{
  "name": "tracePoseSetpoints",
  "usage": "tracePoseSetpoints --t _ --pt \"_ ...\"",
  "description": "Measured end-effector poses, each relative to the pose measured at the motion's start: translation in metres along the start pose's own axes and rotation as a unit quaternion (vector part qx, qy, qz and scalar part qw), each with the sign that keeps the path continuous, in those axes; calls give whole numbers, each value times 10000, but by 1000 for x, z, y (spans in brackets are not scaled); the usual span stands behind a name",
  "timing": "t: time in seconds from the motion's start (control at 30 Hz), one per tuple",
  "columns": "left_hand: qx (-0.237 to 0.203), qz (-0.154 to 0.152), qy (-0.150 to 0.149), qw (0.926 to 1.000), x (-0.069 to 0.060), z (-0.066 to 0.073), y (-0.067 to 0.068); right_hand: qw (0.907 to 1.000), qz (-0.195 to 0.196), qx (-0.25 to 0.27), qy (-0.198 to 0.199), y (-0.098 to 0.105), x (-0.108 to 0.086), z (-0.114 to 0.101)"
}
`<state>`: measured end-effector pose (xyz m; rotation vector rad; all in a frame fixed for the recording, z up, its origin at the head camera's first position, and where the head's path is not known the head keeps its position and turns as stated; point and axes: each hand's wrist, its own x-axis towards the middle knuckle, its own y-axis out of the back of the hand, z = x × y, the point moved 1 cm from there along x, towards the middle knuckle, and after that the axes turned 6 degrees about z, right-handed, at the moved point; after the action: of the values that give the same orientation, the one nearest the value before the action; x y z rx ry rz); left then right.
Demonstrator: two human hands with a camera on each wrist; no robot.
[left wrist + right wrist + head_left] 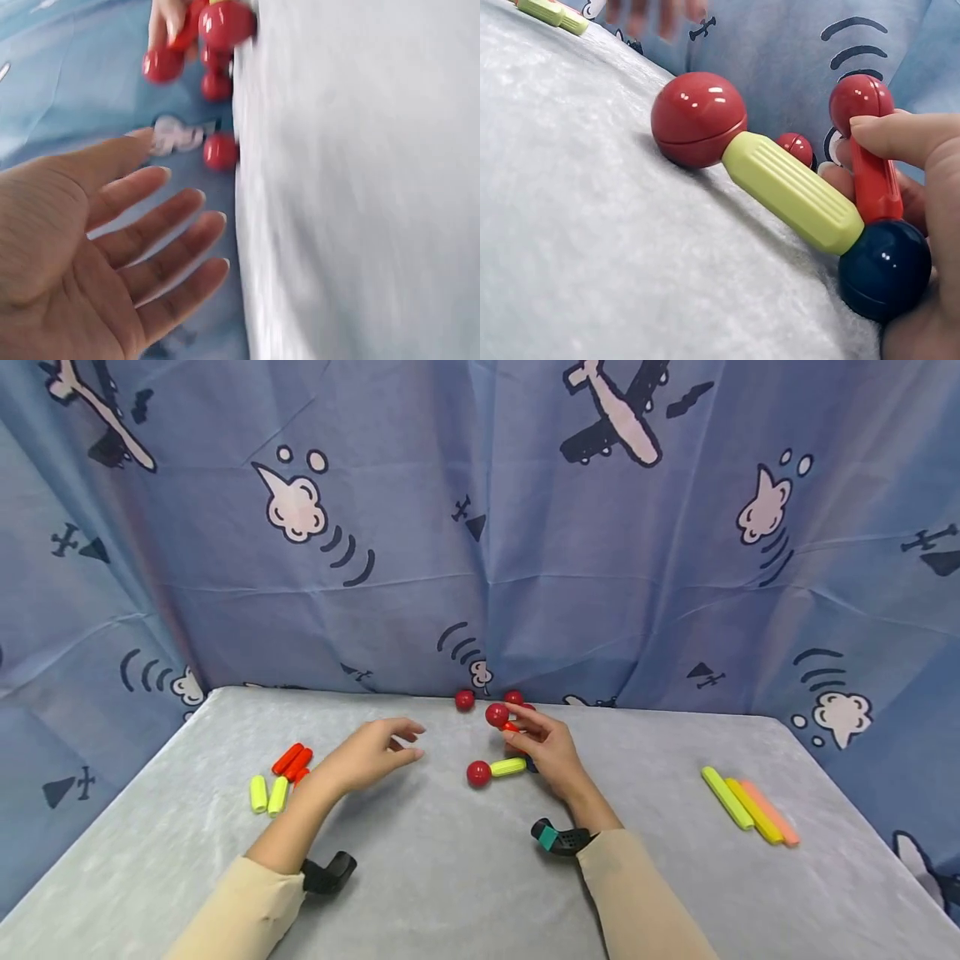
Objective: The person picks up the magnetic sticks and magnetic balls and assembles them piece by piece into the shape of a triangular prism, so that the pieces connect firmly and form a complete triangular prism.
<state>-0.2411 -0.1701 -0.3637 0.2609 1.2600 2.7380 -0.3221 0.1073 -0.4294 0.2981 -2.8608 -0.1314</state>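
In the right wrist view a blue ball (885, 270) joins a yellow-green stick (795, 193) and an upright red stick (876, 180). One red ball (699, 120) ends the yellow-green stick; another red ball (860, 101) tops the red stick. My right hand (551, 756) grips the red stick and its ball between thumb and fingers, the blue ball beside the palm. My left hand (371, 756) hovers left of this piece, fingers spread and slightly bent, holding nothing; its palm shows in the left wrist view.
Loose red balls (464, 700) lie near the table's back edge. Short red sticks (288, 758) and short yellow-green sticks (258, 794) lie on the left. On the right are three longer sticks, yellow-green (727, 797), yellow (753, 811) and orange (771, 812). A patterned curtain (420, 527) hangs behind.
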Motion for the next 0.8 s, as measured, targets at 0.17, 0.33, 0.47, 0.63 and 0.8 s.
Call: tracePoseSetpoints --t 0.17,0.33,0.47,0.63,0.8 --pt "425 253 265 9984 -33 -27 31 9998 174 62 -70 1 0 -2" --pt "906 284 803 9922 -54 -45 50 9995 221 164 -171 0 1 -1" --pt "1211 -59 933 9882 -60 -51 55 9991 268 254 -209 -1 2 1" --pt "1620 62 514 9854 -61 -48 48 9990 325 219 -214 -1 2 2" --pt "1890 465 188 9807 -60 -48 37 9993 297 152 -179 -1 2 1"
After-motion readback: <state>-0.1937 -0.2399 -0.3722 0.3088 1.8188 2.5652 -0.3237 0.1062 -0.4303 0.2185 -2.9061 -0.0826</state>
